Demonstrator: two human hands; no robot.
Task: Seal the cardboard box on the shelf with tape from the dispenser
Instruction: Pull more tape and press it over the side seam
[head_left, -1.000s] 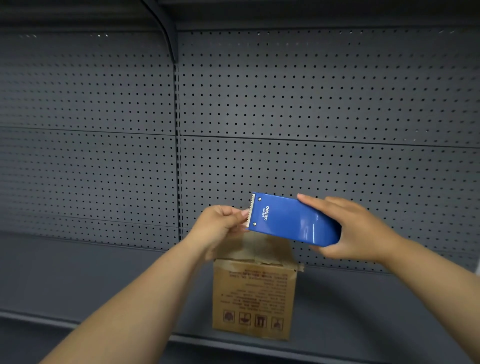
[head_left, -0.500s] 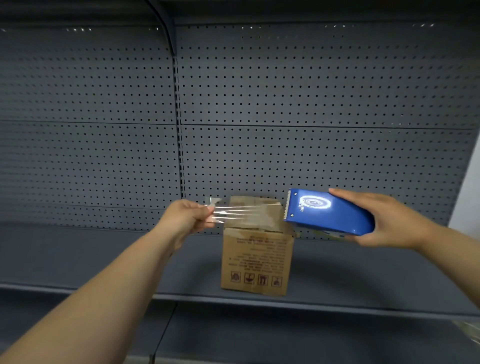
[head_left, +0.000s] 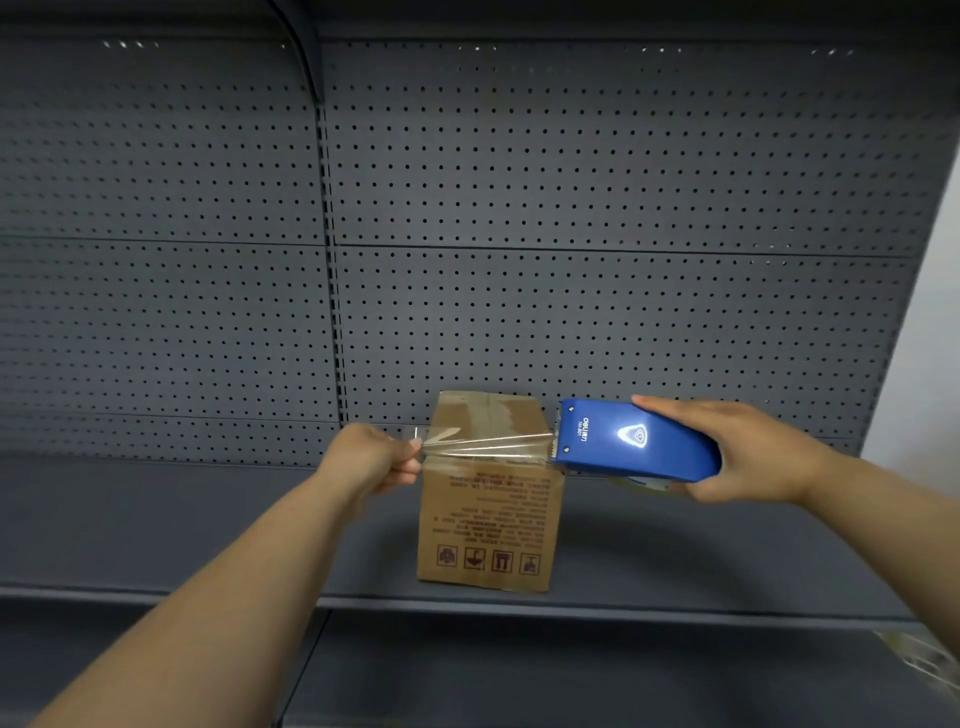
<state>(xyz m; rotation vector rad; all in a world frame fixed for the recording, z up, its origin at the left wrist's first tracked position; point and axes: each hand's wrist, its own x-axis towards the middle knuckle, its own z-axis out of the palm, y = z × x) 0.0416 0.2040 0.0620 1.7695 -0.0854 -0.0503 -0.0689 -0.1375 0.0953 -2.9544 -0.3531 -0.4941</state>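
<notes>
Stretching between the two hands: a strip of clear, glossy tape (head_left: 485, 446), creased lengthwise, taut across the front upper edge of the brown cardboard box (head_left: 491, 512). Head view only.

Left hand (head_left: 371, 460) closed, pinching the free tape end just left of the box's upper left corner. Right hand (head_left: 748, 452) wrapped around the rear of the blue, smooth plastic tape dispenser (head_left: 636, 440), fingers along its top; toothed edge faces the box, just beside its upper right corner.

Writing: white "deli" logo and a small number line on the dispenser, too small to read fully. Box front printed upside down, red text illegible, four handling pictograms near the bottom.

Box stands between the hands on the dark grey metal shelf (head_left: 182, 525), near its front lip, top flaps folded shut. Bare shelf to both sides. Grey perforated back panel (head_left: 597, 182) behind, matte, evenly holed.
</notes>
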